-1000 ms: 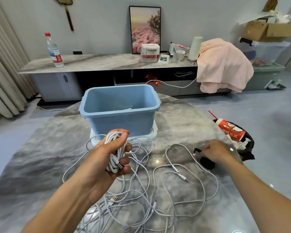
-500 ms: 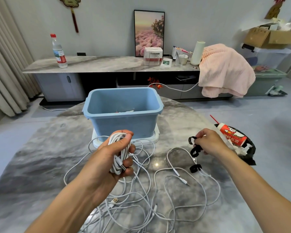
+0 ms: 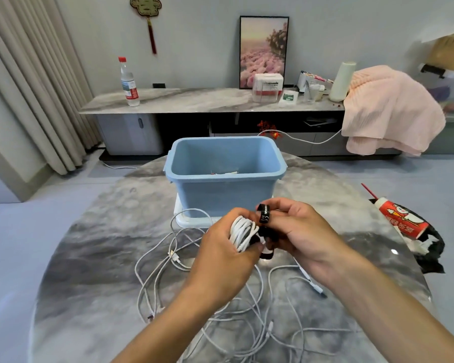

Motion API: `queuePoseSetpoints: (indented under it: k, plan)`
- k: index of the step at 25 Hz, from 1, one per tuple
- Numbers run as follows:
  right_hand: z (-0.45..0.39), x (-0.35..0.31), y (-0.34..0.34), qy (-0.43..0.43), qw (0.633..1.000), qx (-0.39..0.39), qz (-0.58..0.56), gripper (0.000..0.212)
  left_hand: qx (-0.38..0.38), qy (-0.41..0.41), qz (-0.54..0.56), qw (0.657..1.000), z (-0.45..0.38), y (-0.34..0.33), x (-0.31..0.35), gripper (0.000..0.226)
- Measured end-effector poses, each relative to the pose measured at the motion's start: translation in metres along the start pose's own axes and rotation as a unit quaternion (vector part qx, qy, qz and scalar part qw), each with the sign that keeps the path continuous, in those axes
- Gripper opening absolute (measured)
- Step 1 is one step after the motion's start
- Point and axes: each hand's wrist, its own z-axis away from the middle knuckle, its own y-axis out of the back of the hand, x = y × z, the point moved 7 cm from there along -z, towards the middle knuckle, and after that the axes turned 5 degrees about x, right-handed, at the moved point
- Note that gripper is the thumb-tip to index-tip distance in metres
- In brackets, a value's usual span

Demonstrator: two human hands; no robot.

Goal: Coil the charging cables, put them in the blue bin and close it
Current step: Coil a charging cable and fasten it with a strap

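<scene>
Head view looks down on my two hands meeting just in front of the blue bin, which stands open on its white lid on the marble table. My left hand is curled round a coiled white cable, holding the bundle upright. My right hand touches the coil from the right, its fingers pinching a black strap against the top of the bundle. Below both wrists the loose white cables lie tangled across the table, near me.
</scene>
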Motion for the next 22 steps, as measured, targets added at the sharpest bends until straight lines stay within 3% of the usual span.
queuePoseSetpoints:
  k: [2,5,7,8,10,11,12,13,15,16,18,22]
  plan:
    - [0.000,0.000,0.001,0.005,1.000,0.016,-0.002,0.014,0.018,0.003,0.024,1.000,-0.002,0.005,0.000,0.038]
    - [-0.010,-0.005,0.029,0.025,0.992,0.119,-0.015,0.019,0.037,0.055,0.100,0.993,-0.003,0.010,0.000,0.035]
    - [-0.019,-0.005,0.065,0.042,0.973,0.205,0.097,0.017,0.047,0.089,0.135,0.986,-0.002,0.012,-0.003,0.035]
    - [-0.024,-0.003,0.082,0.045,0.943,0.226,0.239,0.014,0.048,0.101,0.142,0.984,-0.001,0.012,-0.004,0.035]
    - [-0.030,0.017,0.098,-0.015,0.829,0.166,0.535,0.026,0.047,0.123,0.157,0.979,0.002,0.012,-0.005,0.036]
    - [-0.029,0.022,0.097,-0.022,0.791,0.142,0.595,0.036,0.045,0.131,0.164,0.977,0.002,0.013,-0.004,0.038]
    - [-0.028,0.020,0.090,0.010,0.799,0.134,0.586,0.039,0.045,0.140,0.174,0.974,0.001,0.013,-0.005,0.039]
    - [-0.024,0.009,0.077,0.075,0.839,0.117,0.526,0.036,0.045,0.151,0.186,0.970,0.000,0.014,-0.006,0.041]
    - [-0.007,-0.020,0.035,0.214,0.930,0.025,0.299,0.032,0.042,0.172,0.206,0.962,0.000,0.014,-0.007,0.043]
    - [0.004,-0.032,0.015,0.249,0.944,-0.032,0.214,0.031,0.038,0.180,0.213,0.960,0.000,0.014,-0.007,0.044]
    - [0.019,-0.045,-0.012,0.306,0.930,-0.087,0.183,0.030,0.027,0.189,0.230,0.954,0.001,0.013,-0.007,0.046]
    - [0.026,-0.049,-0.019,0.359,0.913,-0.031,0.189,0.015,-0.013,0.182,0.248,0.951,0.004,0.009,-0.004,0.039]
